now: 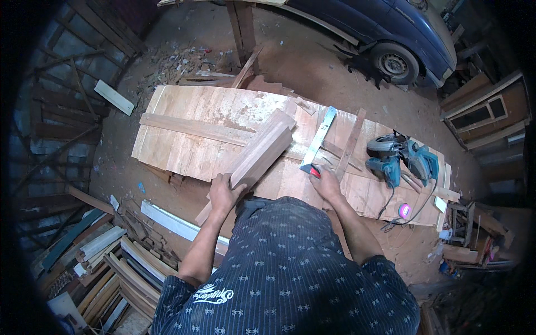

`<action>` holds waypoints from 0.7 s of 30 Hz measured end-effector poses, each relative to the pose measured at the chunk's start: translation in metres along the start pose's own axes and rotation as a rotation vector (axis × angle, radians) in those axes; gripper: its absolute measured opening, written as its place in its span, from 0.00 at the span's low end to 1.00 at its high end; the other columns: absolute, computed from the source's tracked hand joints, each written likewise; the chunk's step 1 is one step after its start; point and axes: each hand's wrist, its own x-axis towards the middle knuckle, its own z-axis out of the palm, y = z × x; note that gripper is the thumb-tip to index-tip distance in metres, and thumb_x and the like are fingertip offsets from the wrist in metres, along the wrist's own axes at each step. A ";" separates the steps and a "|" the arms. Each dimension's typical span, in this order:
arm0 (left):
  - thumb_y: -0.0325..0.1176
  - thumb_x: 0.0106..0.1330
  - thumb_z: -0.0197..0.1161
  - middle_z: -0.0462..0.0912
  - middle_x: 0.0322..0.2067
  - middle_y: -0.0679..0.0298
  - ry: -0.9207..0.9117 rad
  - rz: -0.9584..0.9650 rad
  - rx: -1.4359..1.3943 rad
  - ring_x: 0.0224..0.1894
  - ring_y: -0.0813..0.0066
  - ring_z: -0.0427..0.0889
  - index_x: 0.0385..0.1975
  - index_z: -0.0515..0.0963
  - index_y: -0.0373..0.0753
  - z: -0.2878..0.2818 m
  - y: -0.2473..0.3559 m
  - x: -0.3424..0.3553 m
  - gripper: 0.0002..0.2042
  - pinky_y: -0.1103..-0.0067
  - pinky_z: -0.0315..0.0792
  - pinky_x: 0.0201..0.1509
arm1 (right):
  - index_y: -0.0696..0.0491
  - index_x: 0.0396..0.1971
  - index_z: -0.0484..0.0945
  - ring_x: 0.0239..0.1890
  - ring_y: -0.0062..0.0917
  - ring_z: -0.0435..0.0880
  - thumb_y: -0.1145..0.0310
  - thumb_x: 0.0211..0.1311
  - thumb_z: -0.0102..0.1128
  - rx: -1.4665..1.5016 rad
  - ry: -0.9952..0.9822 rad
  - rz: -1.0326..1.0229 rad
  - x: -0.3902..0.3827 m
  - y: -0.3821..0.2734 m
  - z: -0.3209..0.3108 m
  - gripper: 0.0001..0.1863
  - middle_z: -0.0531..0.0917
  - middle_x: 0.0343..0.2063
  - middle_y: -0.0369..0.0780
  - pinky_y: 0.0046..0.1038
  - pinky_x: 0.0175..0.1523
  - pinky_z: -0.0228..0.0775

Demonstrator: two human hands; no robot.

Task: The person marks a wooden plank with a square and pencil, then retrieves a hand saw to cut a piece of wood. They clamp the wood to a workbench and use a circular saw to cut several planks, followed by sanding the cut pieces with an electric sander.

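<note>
My left hand [223, 194] is closed round the near end of a thick brown wooden plank [265, 148], which lies slanting across the worktable and points away to the right. It may be two pieces side by side; I cannot tell. My right hand [325, 183] grips the red and black handle of what looks like a handsaw. The light-blue blade [320, 139] of the handsaw points away from me over the table, right of the plank and apart from it. The worktable [195, 103] is topped with pale boards.
A long flat board [195, 130] and a narrow strip [352, 145] lie on the table. Teal power tools, one a circular saw [384, 159], stand at right with cords, near a pink round object [404, 210]. Timber [123, 273] is piled lower left. A black animal [365, 64] is beside a car [385, 25].
</note>
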 end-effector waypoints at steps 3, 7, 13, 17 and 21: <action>0.48 0.51 0.77 0.78 0.37 0.49 -0.044 -0.002 -0.004 0.43 0.50 0.78 0.39 0.78 0.33 -0.004 0.001 0.007 0.26 0.61 0.73 0.49 | 0.58 0.51 0.80 0.51 0.48 0.80 0.63 0.60 0.65 0.002 -0.055 0.034 0.001 -0.006 -0.005 0.21 0.81 0.47 0.53 0.43 0.57 0.72; 0.47 0.52 0.76 0.78 0.38 0.50 0.049 0.063 0.006 0.44 0.49 0.78 0.38 0.78 0.33 -0.007 0.015 0.033 0.24 0.61 0.73 0.49 | 0.57 0.52 0.79 0.50 0.49 0.81 0.61 0.62 0.64 0.033 -0.024 -0.035 0.010 -0.001 -0.002 0.22 0.81 0.46 0.53 0.44 0.55 0.73; 0.39 0.57 0.71 0.75 0.44 0.52 0.254 0.120 0.150 0.48 0.52 0.74 0.44 0.76 0.36 0.015 0.046 0.068 0.19 0.59 0.69 0.51 | 0.59 0.50 0.80 0.47 0.49 0.82 0.62 0.60 0.65 0.114 -0.008 -0.029 0.035 -0.017 -0.012 0.21 0.83 0.42 0.53 0.43 0.53 0.73; 0.36 0.57 0.70 0.76 0.43 0.53 0.169 0.157 0.149 0.49 0.52 0.74 0.44 0.77 0.38 0.038 0.046 0.065 0.17 0.60 0.69 0.52 | 0.61 0.48 0.81 0.46 0.47 0.84 0.59 0.61 0.66 0.141 0.011 -0.002 0.059 -0.022 -0.011 0.22 0.84 0.42 0.54 0.41 0.53 0.74; 0.39 0.57 0.70 0.76 0.47 0.50 0.090 0.109 0.014 0.52 0.50 0.74 0.47 0.78 0.36 0.050 0.020 0.040 0.21 0.59 0.68 0.57 | 0.60 0.48 0.83 0.46 0.42 0.87 0.54 0.59 0.68 0.186 0.041 0.105 0.103 -0.022 0.000 0.25 0.87 0.41 0.52 0.37 0.53 0.75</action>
